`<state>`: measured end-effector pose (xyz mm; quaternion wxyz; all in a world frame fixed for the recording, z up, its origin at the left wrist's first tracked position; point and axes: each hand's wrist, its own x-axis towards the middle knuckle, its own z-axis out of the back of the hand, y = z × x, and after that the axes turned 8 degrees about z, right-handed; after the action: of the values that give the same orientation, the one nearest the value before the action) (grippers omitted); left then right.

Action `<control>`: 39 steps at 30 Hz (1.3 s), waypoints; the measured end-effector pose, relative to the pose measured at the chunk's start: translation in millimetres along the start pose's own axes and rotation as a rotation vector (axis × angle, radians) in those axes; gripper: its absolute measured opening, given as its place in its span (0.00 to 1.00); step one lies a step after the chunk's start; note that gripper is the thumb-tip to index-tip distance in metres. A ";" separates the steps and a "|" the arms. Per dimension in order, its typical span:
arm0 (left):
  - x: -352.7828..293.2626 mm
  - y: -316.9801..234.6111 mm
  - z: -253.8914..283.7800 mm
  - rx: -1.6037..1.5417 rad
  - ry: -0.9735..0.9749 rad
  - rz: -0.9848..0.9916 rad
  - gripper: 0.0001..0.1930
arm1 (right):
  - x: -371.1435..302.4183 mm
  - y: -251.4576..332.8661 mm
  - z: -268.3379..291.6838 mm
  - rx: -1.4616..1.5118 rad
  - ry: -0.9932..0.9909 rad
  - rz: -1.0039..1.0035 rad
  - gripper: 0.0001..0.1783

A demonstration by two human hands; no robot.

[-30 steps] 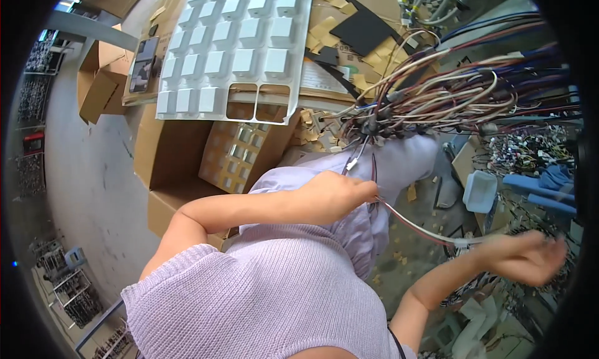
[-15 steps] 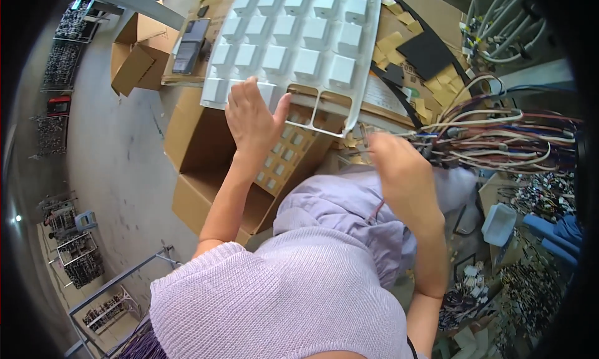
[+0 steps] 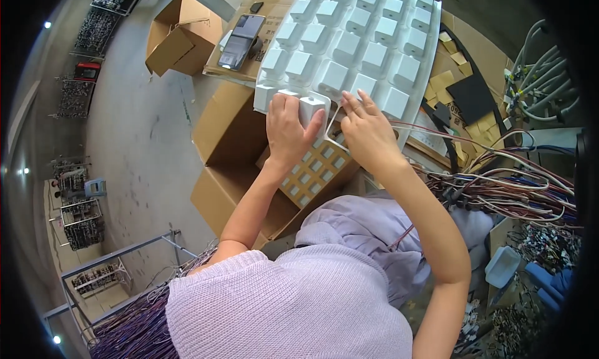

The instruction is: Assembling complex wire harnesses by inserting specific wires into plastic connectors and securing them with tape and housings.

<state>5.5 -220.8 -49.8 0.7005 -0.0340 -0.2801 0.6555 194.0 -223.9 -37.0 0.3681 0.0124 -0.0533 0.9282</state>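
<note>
A large white moulded plastic tray (image 3: 405,103) with rows of white, box-shaped blocks tilts in front of me. My left hand (image 3: 288,131) is at its near edge, thumb and fingers around a white block (image 3: 311,109) in the nearest row. My right hand (image 3: 369,134) is just to the right, fingers pinched together over the tray's near edge. Thin red and white wires (image 3: 446,133) run from under that hand to the bundle on the right; the wire ends at the fingertips are hidden. An open pocket of the tray shows between the hands.
Below the tray stands an open cardboard box (image 3: 228,131) containing a partitioned layer of small pieces (image 3: 315,169). A phone (image 3: 242,42) lies on cardboard at the left. A thick wire bundle (image 3: 505,194) hangs at the right, near a pale blue plastic container (image 3: 502,266). Purple wires (image 3: 137,331) lie lower left.
My right hand has moved from beside the wire bundle up to the tray, drawing wires along. My left hand has closed around a block. The whole view has shifted.
</note>
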 end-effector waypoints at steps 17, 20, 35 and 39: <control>-44.3 -94.6 28.1 -1.123 0.518 0.111 0.24 | -131.0 4.6 85.2 1.031 -0.760 -0.665 0.14; -50.0 -127.2 25.1 -1.032 0.687 -0.046 0.25 | -162.1 16.0 101.4 0.907 -0.804 -0.767 0.14; -64.5 -199.1 32.4 -1.250 1.137 0.027 0.24 | -229.1 42.4 110.3 0.761 -0.859 -0.772 0.16; -72.0 -205.3 31.8 -1.191 1.062 -0.055 0.22 | -237.8 45.0 111.2 0.876 -0.948 -0.887 0.13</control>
<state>177.4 -326.8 37.1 0.6202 -0.7034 -0.2130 0.2743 334.7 -430.7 54.7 0.6043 0.5715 0.1763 0.5265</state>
